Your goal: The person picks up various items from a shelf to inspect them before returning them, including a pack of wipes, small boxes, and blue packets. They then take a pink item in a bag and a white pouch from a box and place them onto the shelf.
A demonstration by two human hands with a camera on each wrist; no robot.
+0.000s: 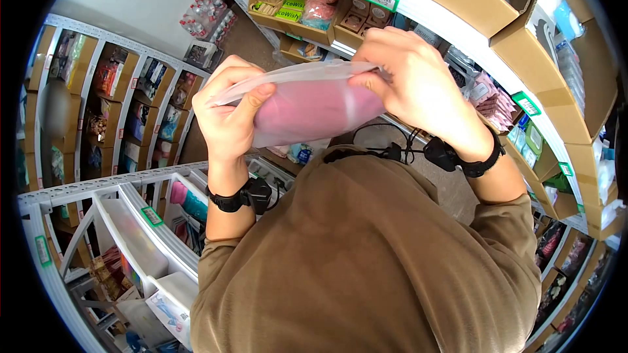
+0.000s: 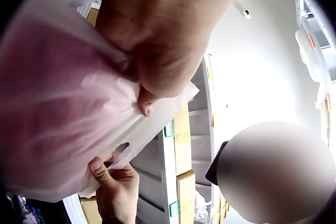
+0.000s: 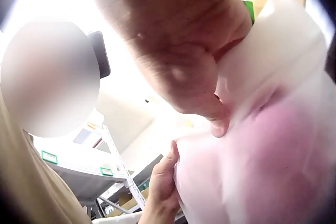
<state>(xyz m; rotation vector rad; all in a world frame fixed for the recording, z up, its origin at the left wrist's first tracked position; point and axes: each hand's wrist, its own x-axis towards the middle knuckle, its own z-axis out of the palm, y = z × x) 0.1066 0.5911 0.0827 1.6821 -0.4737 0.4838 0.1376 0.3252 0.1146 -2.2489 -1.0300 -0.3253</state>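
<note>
A frosted translucent bag (image 1: 307,108) with something pink inside is held up in front of the chest. The left hand (image 1: 226,108) pinches its upper left edge, thumb on the near side. At the upper right corner the right hand (image 1: 409,82) grips the bag between thumb and curled fingers. In the left wrist view the bag (image 2: 58,103) hangs from the left hand (image 2: 163,40), with the right hand (image 2: 118,190) at its far edge near a small hole. The right wrist view shows the bag (image 3: 262,155) between the right hand (image 3: 178,50) and the left hand (image 3: 163,187).
Shelving with cardboard bins (image 1: 458,6) curves along the top and right. More racks of bins (image 1: 118,104) stand at the left, and white plastic bins (image 1: 176,294) fill a rack at the lower left. Wrapped bottles (image 1: 208,16) sit on the floor by the wall.
</note>
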